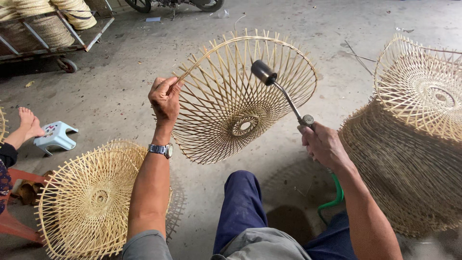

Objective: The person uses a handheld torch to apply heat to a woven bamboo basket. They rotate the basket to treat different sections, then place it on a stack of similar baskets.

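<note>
Head view looked down on a grey concrete floor (120, 82), rough and stained. Held up at centre was an open-weave bamboo basket frame (240, 96), bowl-shaped, pale thin strips radiating from a small round hub to a hooped rim, strip ends poking past the rim. Left hand (165, 100) was closed on the rim at the frame's left edge, fingers curled and thumb pressed over the strips; a metal wristwatch (161, 149) sat on that wrist. Right hand (325, 144) was wrapped tight around the handle of a gas torch (281, 94), a thin metal tube with a dark cylindrical nozzle; the nozzle sat in front of the frame's upper inside, contact could not be told. A green hose (334, 195) ran down from below that hand.

Near left on the floor lay another woven bamboo frame (89, 200), same spoke pattern, lying beside the left forearm. Right side held a tall stack of nested frames (409, 168), darker and dense, with one pale frame (423, 86) tipped on top. Far left stood a metal cart (53, 36) loaded with coiled woven goods. Another person's bare foot (29, 123) rested by a small pale-blue plastic stool (55, 135) at the left edge. Blue trousers (240, 207) showed near centre.
</note>
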